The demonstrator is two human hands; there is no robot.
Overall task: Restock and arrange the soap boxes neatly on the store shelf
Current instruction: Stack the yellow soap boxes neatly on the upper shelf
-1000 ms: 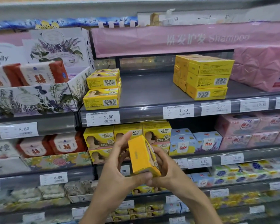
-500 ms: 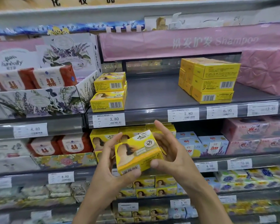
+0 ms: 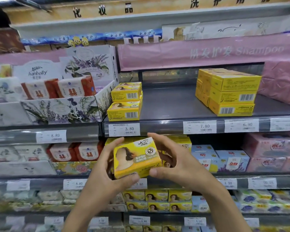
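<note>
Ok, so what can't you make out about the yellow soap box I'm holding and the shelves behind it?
Head view only.
Back and underside of the yellow cardboard soap box: turned away, partly covered by the left hand and right hand.
Small print on the white 3.80 price tag: too tiny.
The lowest price tags: blurred.
The pink wrapped packs: cut off by the right edge.

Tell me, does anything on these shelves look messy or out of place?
Yes. On the upper shelf, the left stack of yellow boxes looks uneven, its top boxes set back from the bottom one. A wide bare stretch separates it from the right stack.
</note>
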